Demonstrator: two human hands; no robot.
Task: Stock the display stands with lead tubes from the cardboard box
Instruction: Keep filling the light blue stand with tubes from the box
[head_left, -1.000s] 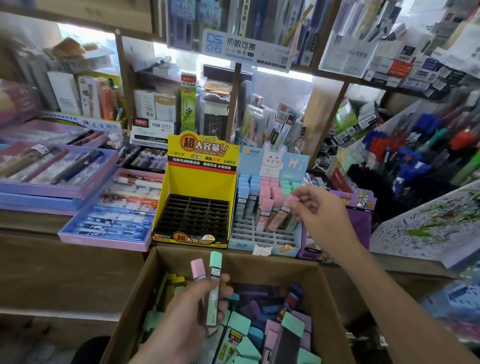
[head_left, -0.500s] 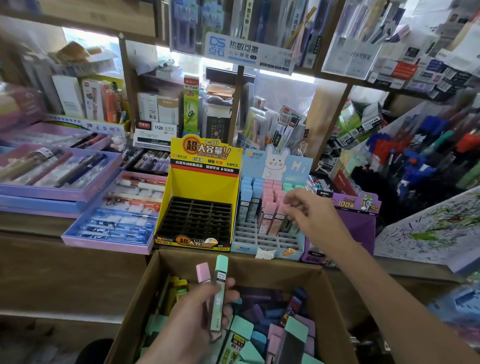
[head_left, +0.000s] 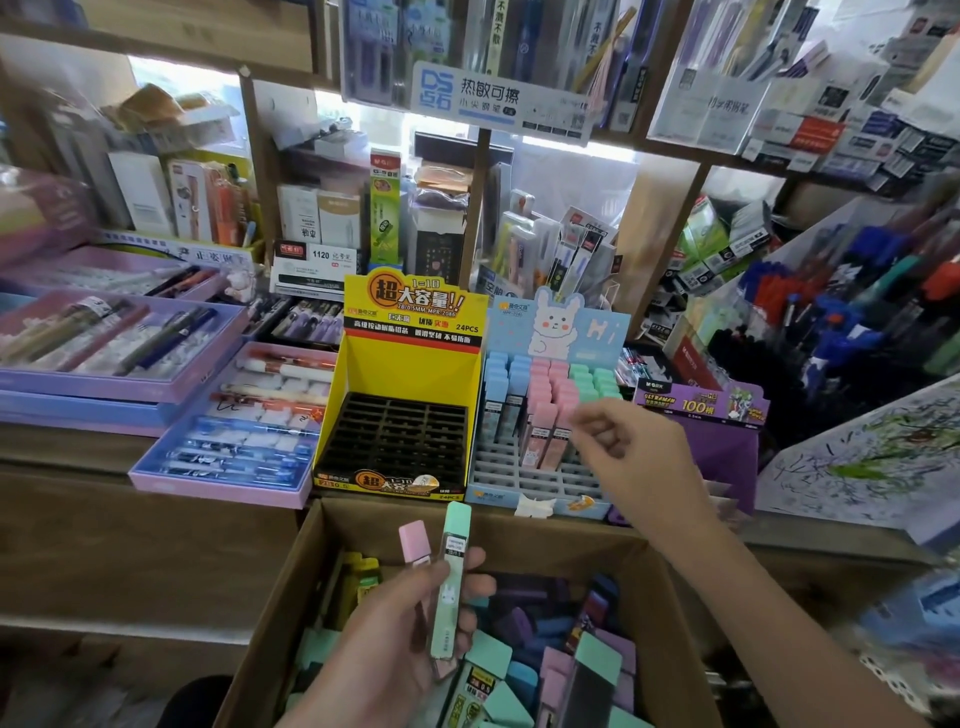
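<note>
A pink lead tube (head_left: 414, 543) and a green lead tube (head_left: 453, 577) stand upright, clamped in the left hand (head_left: 395, 654) above the cardboard box (head_left: 291, 587). The right hand (head_left: 623, 452) hovers at the stocked pink tubes (head_left: 543, 421) in the blue display stand (head_left: 558, 322). Its curled fingertips are too blurred to tell whether they pinch anything.

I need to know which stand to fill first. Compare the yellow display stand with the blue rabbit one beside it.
The yellow display stand has a black grid with bare slots; the blue rabbit stand has a pale grid whose back rows hold blue, pink and green tubes. The yellow header carries bold print and "24PCS"; the blue one shows a white rabbit and "Hi". Both sit side by side behind the cardboard box.
</note>
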